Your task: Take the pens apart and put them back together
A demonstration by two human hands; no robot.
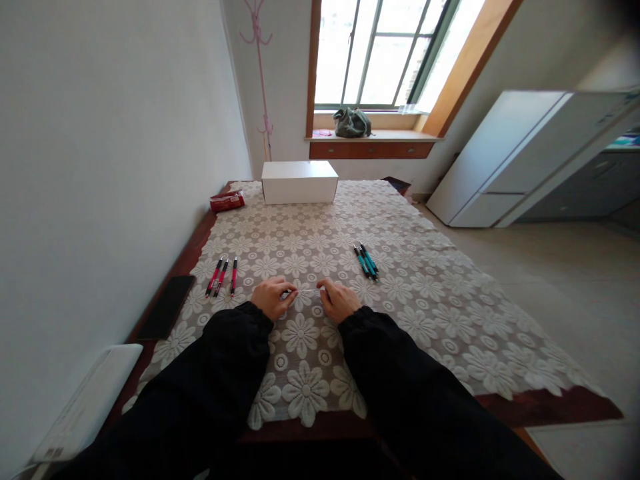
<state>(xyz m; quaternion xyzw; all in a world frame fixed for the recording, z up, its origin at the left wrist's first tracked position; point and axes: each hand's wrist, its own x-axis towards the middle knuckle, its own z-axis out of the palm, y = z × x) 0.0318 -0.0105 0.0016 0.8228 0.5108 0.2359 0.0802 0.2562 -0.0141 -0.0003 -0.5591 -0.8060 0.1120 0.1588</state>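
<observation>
A thin pale strand (307, 291), like a string or a stretched band, runs taut between my hands just over the flowered tablecloth (306, 387). My left hand (271, 297) pinches its left end between thumb and fingertips. The other end is in the closed fingers of my right hand (339, 300). Left of my left hand lie three red and black pens (220, 277), side by side and slightly apart. Several teal and black pens (367, 261) rest close together beyond my right hand.
At the table's far end stands a white box (300, 183), with a red packet (227, 201) to its left. A dark flat phone or tablet (167, 307) lies along the left edge. Nearer, a white device (90, 403) leans by the wall. A white refrigerator (515, 153) is at right.
</observation>
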